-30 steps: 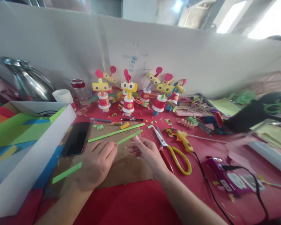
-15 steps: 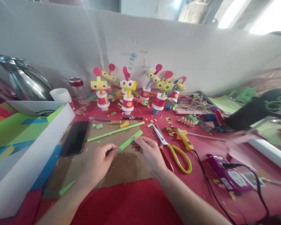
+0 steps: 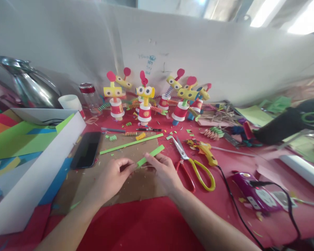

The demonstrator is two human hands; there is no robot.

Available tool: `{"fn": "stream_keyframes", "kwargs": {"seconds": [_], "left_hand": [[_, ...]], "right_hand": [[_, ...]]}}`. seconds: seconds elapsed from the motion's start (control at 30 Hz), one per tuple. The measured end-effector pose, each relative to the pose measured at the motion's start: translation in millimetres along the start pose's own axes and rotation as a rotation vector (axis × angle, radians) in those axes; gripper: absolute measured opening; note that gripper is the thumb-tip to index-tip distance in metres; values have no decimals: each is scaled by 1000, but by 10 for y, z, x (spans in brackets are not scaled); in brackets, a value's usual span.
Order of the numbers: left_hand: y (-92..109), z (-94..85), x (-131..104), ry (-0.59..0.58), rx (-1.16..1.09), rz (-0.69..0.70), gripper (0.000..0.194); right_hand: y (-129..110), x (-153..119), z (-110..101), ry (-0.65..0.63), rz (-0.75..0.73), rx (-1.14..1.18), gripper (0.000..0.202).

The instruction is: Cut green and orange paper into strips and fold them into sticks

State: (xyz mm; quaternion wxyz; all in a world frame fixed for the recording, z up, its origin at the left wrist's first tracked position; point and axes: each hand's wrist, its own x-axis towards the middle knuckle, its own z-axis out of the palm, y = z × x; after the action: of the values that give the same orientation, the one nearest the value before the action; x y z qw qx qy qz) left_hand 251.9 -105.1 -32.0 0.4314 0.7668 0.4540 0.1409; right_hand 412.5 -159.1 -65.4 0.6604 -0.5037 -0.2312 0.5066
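A short green paper strip (image 3: 157,151) is stretched between my two hands above the brown cardboard (image 3: 136,186). My left hand (image 3: 115,179) pinches its lower left end between thumb and fingers. Further up the strip, the thumb and fingers of my right hand (image 3: 164,170) grip it, and its far end sticks out past them. Behind them a longer, thin green strip (image 3: 131,143) lies across the cardboard. Scissors (image 3: 183,155) with one red and one yellow handle rest open to the right of my right hand.
Several paper-cup figures (image 3: 144,113) stand along the wall. A black phone (image 3: 86,150) and a white box (image 3: 39,181) of coloured paper lie left. On the right are a yellow glue gun (image 3: 208,155), its black cord and a purple device (image 3: 256,193).
My right hand has slid down the strip toward my left hand, so more of the far end shows. The whole view has shifted slightly.
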Motion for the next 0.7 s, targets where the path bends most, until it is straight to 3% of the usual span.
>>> {"fn": "stream_keyframes", "kwargs": {"seconds": [0.1, 0.23, 0.33, 0.47, 0.57, 0.7], "left_hand": [[-44, -33, 29, -87, -24, -24, 29], [-183, -189, 91, -212, -169, -97, 25], [-258, -312, 111, -295, -302, -156, 27], [-270, -327, 98, -359, -259, -138, 43], [-236, -236, 82, -258, -104, -23, 60], [-190, -126, 94, -183, -29, -38, 57]], "right_hand": [[-43, 53, -50, 76, -32, -81, 30], [-276, 223, -314, 305, -163, 66, 27], [-413, 325, -489, 401, -227, 117, 31], [-367, 367, -520, 387, -223, 5, 34], [-244, 355, -425, 328, -178, -38, 36], [-210, 363, -383, 198, -97, -69, 41]]}}
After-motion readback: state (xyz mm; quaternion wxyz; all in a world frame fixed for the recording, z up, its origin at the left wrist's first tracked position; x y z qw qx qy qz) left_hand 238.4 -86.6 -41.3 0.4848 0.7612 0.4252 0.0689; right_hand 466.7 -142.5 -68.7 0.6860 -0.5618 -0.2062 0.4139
